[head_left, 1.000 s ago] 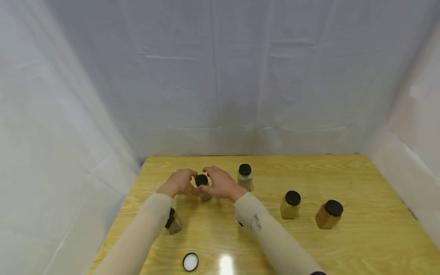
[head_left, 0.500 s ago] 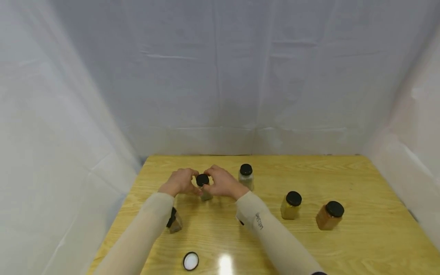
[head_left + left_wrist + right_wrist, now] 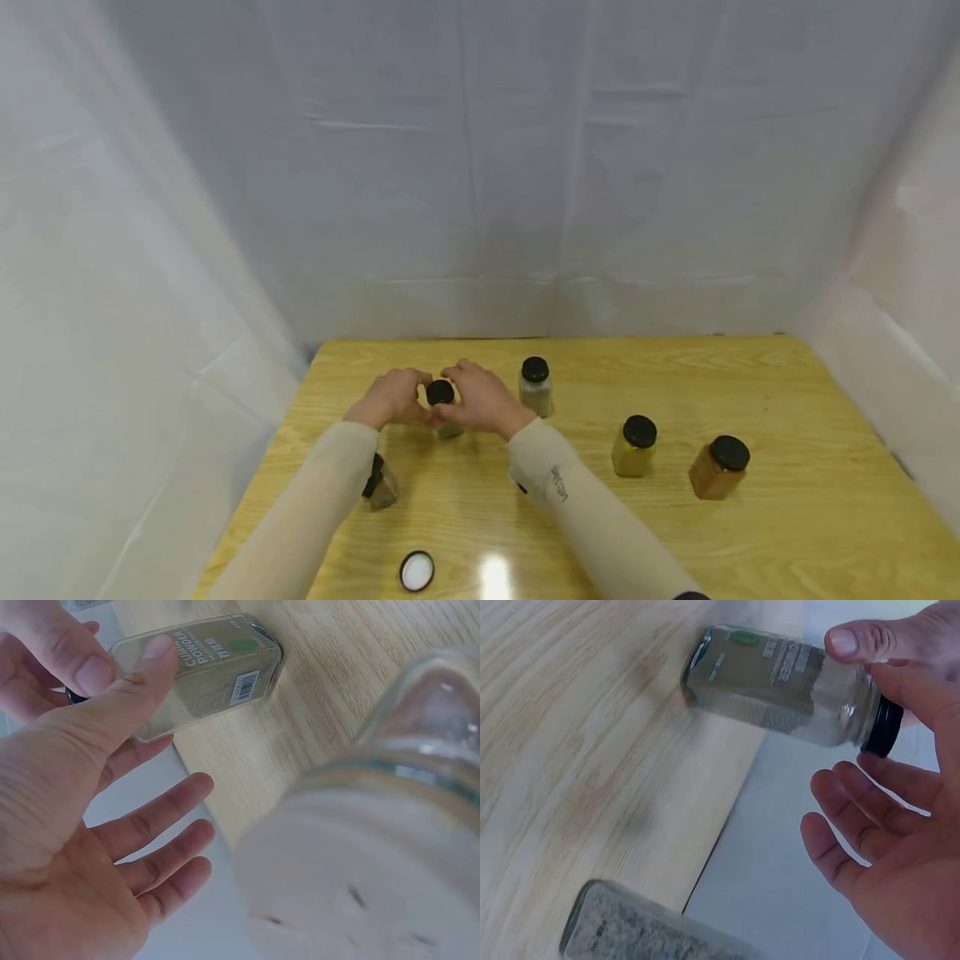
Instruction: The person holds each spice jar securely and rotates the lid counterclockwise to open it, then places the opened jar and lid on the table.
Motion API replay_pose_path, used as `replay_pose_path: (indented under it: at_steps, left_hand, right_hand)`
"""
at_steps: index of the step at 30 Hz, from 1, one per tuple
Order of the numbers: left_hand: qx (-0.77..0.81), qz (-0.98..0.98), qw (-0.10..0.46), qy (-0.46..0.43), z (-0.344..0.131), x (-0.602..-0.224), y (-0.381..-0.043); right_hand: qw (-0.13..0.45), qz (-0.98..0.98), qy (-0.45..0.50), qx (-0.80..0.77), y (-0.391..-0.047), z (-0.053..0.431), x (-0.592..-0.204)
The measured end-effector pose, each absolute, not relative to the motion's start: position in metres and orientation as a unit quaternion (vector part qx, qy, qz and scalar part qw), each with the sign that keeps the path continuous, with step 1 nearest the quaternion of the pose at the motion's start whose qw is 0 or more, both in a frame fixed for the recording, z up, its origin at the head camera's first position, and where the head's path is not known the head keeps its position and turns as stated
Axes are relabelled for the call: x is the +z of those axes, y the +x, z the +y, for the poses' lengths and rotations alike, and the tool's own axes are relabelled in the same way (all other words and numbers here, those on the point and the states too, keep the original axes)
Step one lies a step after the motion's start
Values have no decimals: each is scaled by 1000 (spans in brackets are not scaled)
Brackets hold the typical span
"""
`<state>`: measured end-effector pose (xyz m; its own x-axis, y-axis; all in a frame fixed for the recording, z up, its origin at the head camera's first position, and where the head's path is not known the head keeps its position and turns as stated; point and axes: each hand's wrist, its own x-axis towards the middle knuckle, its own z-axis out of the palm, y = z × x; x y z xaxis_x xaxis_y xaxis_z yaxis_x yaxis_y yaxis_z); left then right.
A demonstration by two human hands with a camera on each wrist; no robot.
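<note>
A glass spice jar [image 3: 214, 671], labelled as cumin powder and partly filled with brownish powder, stands near the back left of the table, its black lid [image 3: 885, 726] on top. My left hand [image 3: 390, 398] pinches the jar's body with the thumb along the label; its other fingers are spread off the glass in the left wrist view. At the lid, my right hand [image 3: 483, 402] holds the edge between thumb and index finger, the remaining fingers loosely bent beside it. A jar [image 3: 637, 926] of coarse greyish contents, black-lidded in the head view, stands just right of my right hand.
Below my left forearm is a brownish jar [image 3: 383, 492] with a black part. A loose lid [image 3: 416, 572] lies white side up near the front. To the right stand a yellow jar [image 3: 632, 454] and an orange-brown jar [image 3: 714, 475]. White sheeting [image 3: 510, 208] hangs around the table.
Both hands stay at the cumin jar with almost no change in position. The jars and the loose lid stay where they were; the head view shifts only slightly.
</note>
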<state>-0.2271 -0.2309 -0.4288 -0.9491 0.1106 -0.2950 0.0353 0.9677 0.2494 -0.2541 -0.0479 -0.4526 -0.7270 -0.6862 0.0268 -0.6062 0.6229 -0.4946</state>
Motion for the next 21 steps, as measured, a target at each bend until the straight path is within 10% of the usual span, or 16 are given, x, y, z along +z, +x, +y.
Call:
replay_pose_path:
  at_steps: [21]
  left_hand:
    - [143, 976, 159, 46, -226, -431, -225]
  right_hand:
    - [104, 886, -373, -255, -258, -42, -454]
